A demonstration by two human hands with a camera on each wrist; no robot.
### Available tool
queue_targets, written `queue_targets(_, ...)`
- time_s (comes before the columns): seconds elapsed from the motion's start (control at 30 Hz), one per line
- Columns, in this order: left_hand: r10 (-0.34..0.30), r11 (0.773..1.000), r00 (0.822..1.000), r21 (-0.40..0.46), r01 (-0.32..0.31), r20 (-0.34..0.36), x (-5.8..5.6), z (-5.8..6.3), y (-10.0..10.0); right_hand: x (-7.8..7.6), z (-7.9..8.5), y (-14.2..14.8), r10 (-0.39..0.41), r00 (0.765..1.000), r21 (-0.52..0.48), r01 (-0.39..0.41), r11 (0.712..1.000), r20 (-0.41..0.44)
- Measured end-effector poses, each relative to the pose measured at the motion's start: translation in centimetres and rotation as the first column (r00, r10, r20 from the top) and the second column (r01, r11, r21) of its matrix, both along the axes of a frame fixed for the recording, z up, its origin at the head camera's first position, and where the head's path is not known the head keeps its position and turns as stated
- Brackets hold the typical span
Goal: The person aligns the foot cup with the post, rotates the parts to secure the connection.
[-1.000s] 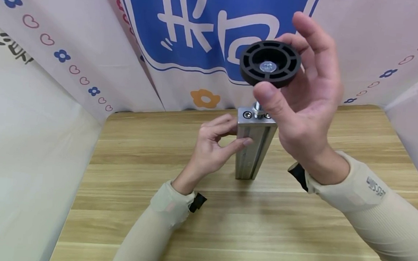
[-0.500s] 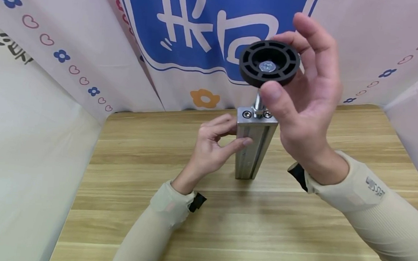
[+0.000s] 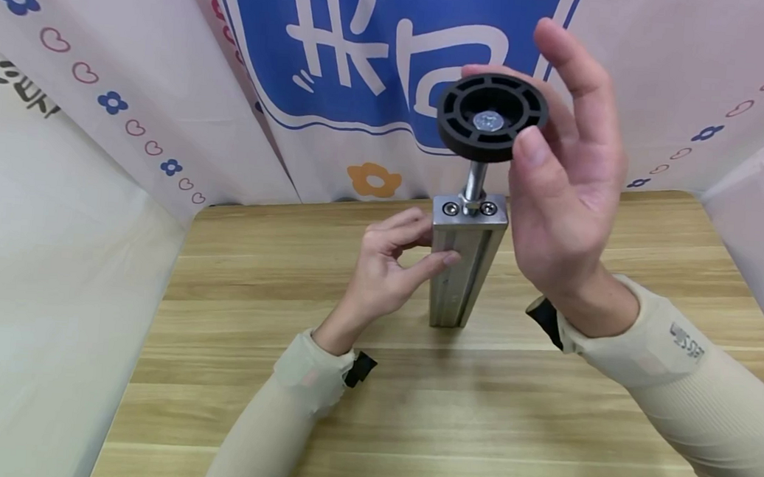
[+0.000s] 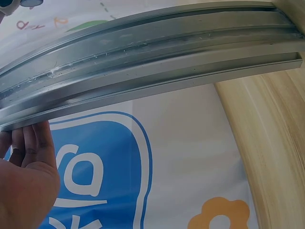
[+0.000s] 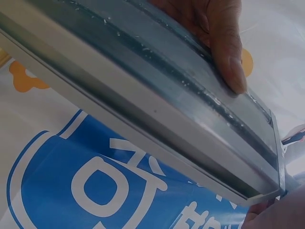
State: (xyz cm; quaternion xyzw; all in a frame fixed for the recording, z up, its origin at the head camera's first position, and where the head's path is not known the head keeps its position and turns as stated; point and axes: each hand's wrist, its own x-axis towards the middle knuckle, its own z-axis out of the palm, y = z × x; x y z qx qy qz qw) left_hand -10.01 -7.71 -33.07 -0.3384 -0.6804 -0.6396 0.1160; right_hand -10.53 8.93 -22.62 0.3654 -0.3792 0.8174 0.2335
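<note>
An upright aluminium profile [image 3: 454, 291] stands on the wooden table in the head view. My left hand [image 3: 386, 272] grips its upper part, thumb across the near face and fingers behind. Two socket screws flank a threaded stem on its metal end cap [image 3: 470, 220]. That stem carries a levelling foot [image 3: 493, 117] with a ribbed black disc facing up. Around the disc's right side my right hand [image 3: 575, 178] holds the rim, thumb in front, fingers partly hidden behind it. The right wrist view shows the left thumb [image 5: 231, 62] pressed along the grooved profile [image 5: 147, 100].
Wood-grain table [image 3: 213, 374] spreads beneath both arms. Close behind its back edge hangs a white printed curtain [image 3: 320, 168] with a blue panel [image 3: 258, 8]. More white sheeting [image 3: 41, 259] closes off the left side.
My right thumb has slid rightward along the disc's rim, while the fingers behind have shifted left. More of the stem shows now. The left hand keeps its grip on the profile.
</note>
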Motion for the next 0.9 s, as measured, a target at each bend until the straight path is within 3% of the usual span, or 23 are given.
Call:
queue_targets(0.47,-0.015,1.0,1.0,0.006,0.015,-0.001,0.1,0.0,0.0,0.6,0.8,-0.6,-0.186,0.982,0.057,0.184,0.981,0.041)
queue_targets(0.83,-0.019,1.0,1.0,0.006,0.019,-0.005,0.0,0.0,-0.1,0.5,1.0,-0.9,-0.204,0.978,0.05,0.202,0.978,0.037)
queue_targets(0.9,-0.016,1.0,1.0,0.006,0.016,0.0,0.1,0.0,0.0,0.4,0.7,-0.7,-0.171,0.985,0.045,0.17,0.984,0.033)
